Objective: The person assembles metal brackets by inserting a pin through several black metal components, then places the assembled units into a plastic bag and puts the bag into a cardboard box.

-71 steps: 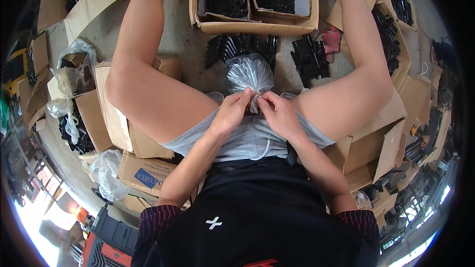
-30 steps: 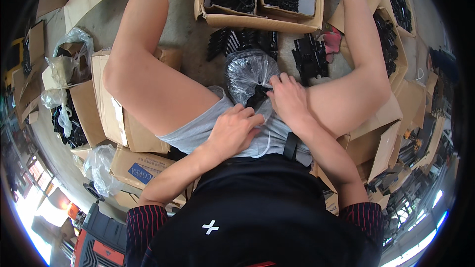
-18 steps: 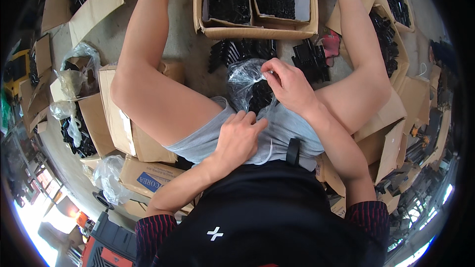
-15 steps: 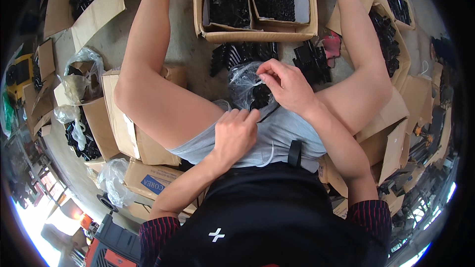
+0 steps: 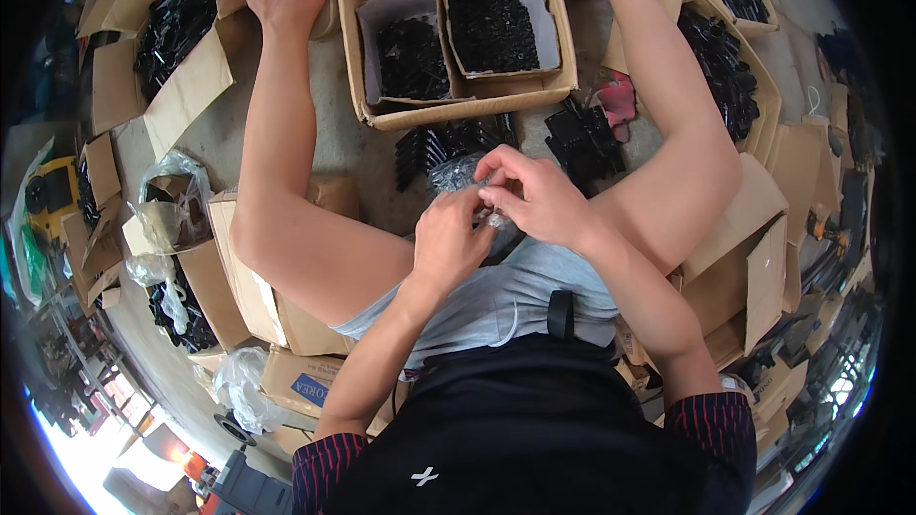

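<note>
A clear plastic bag [image 5: 456, 175] lies between my thighs, its mouth gathered into a twist. My left hand [image 5: 450, 236] is closed with its fingertips on the gathered plastic. From the other side my right hand [image 5: 539, 198] pinches the same neck, thumb and forefinger meeting the left fingers. Most of the bag is hidden behind the two hands. Just beyond it, on the floor, lie a row of black parts [image 5: 444, 145] and a stack of flat black pieces [image 5: 582, 138].
Between my feet stands a cardboard box [image 5: 477, 107] with two inner boxes of small black parts. A red glove [image 5: 618, 100] lies by my right shin. Open cartons of black parts [image 5: 176, 38] stand on both sides. Loose plastic bags [image 5: 243, 386] lie at left.
My hands have come together at the bag's neck; before, they were apart and the black contents showed. The view has shifted, so the box sits lower and further left.
</note>
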### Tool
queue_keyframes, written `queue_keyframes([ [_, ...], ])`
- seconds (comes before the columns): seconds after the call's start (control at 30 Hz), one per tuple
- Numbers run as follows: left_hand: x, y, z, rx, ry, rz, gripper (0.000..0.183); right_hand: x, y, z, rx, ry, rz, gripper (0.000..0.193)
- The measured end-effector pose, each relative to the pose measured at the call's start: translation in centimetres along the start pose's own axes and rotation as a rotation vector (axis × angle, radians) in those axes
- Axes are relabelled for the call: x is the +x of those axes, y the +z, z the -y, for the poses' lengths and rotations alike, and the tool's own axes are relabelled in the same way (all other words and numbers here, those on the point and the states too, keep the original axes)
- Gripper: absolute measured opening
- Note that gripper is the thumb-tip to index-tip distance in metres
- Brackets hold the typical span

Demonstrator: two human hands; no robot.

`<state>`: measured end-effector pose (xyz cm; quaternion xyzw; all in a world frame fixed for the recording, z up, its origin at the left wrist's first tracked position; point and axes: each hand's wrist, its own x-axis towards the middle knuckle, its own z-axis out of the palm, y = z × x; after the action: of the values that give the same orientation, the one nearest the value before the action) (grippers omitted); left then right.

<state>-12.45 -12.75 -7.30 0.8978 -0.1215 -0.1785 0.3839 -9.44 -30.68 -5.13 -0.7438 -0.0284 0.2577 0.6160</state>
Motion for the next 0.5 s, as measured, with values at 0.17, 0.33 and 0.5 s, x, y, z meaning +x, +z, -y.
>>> queue_keyframes([
  [0.17,0.7,-2.5,-0.7,-0.129,-0.283,0.26,0.017,-1.5,-1.5,-0.7,0.072,0.016,-0.279,0.015],
  [0.33,0.2,-1.2,0.6,-0.458,-0.244,0.367,0.022,-2.7,-1.9,-3.0,0.23,0.072,-0.38,0.014],
  [0.5,-0.7,-2.8,-2.9,-0.063,-0.232,0.293,0.031,-3.9,-1.7,-4.0,0.241,0.112,-0.376,0.017],
])
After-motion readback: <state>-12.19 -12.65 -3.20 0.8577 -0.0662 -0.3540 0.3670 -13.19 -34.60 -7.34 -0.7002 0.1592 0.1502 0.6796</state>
